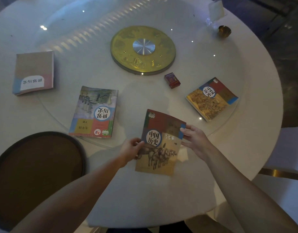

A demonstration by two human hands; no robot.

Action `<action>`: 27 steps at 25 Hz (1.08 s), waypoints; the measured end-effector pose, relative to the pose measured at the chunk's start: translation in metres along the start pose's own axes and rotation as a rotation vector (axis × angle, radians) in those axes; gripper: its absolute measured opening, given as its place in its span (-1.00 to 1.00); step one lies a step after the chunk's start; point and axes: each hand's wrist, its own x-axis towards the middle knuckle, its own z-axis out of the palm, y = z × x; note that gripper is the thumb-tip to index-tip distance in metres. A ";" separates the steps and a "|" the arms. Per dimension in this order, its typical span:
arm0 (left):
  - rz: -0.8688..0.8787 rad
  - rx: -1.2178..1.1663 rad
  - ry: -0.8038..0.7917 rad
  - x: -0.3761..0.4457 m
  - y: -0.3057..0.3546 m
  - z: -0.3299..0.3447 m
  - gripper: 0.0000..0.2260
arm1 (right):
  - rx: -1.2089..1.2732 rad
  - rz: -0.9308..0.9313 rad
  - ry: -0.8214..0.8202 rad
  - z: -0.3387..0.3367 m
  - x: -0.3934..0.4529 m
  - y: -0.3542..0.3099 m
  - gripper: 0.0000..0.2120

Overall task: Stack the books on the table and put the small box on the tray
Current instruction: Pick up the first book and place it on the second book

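Note:
A history book with horses on its cover [161, 145] is held over the near part of the round white table [256, 91]. My left hand [130, 148] grips its left edge and my right hand [195, 140] grips its right edge. Three other books lie flat: a pale one [33, 73] at the far left, a colourful one [94, 111] left of centre, and a yellow-and-red one [212, 98] at the right. A small dark red box [172, 80] stands between the gold disc and the right book. A round dark tray [37, 167] sits at the near left.
A gold disc with a silver hub [143, 49] marks the centre of the glass turntable [64, 118]. A small brass cup [224, 31] and a clear card stand [215, 9] are at the far right rim. A white chair [288, 148] stands to the right.

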 end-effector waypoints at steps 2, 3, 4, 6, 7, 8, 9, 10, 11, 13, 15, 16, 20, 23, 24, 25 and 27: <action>-0.051 -0.057 0.038 0.004 0.004 0.006 -0.82 | -0.002 0.068 -0.014 0.003 0.011 0.008 -0.67; -0.076 -0.078 0.061 0.007 0.005 0.009 -0.83 | -0.034 0.088 -0.024 0.003 0.020 0.011 -0.60; -0.092 -0.094 0.082 0.009 0.004 0.011 -0.82 | -0.053 0.090 -0.034 0.003 0.026 0.013 -0.58; -0.130 -0.123 0.148 0.014 0.001 0.020 -0.80 | -0.080 0.066 -0.066 0.005 0.044 0.010 -0.67; -0.155 -0.135 0.182 0.017 0.001 0.025 -0.80 | -0.101 0.042 -0.082 0.007 0.051 0.005 -0.71; -0.175 -0.136 0.218 0.021 0.002 0.031 -0.79 | -0.133 0.016 -0.092 0.009 0.060 0.000 -0.71; -0.183 -0.099 0.254 0.025 0.003 0.036 -0.78 | -0.177 -0.009 -0.102 0.010 0.068 -0.005 -0.71; -0.185 -0.033 0.292 0.028 0.009 0.042 -0.77 | -0.231 -0.028 -0.121 0.008 0.077 -0.010 -0.72; -0.182 0.081 0.317 0.030 0.014 0.044 -0.76 | -0.278 -0.038 -0.149 0.006 0.084 -0.013 -0.73; -0.180 0.449 0.323 0.029 0.031 0.042 -0.74 | -0.362 -0.042 -0.187 -0.001 0.097 -0.017 -0.75; -0.152 0.835 0.313 0.031 0.050 0.036 -0.74 | -0.490 -0.064 -0.170 -0.011 0.107 -0.017 -0.67; -0.131 0.925 0.311 0.037 0.058 0.034 -0.71 | -0.558 -0.077 -0.132 -0.017 0.111 -0.019 -0.60; -0.026 0.816 0.184 0.078 0.115 0.060 -0.70 | -0.632 -0.180 0.096 -0.059 0.133 -0.033 -0.68; 0.106 0.633 0.146 0.107 0.171 0.109 -0.79 | -0.582 -0.168 0.227 -0.099 0.144 -0.048 -0.73; 0.140 0.580 0.136 0.118 0.182 0.124 -0.77 | -0.546 -0.147 0.271 -0.112 0.147 -0.049 -0.73; 0.164 0.559 0.115 0.130 0.193 0.140 -0.72 | -0.509 -0.124 0.316 -0.124 0.150 -0.050 -0.73; 0.202 0.559 0.087 0.155 0.212 0.166 -0.60 | -0.433 -0.076 0.394 -0.146 0.157 -0.050 -0.76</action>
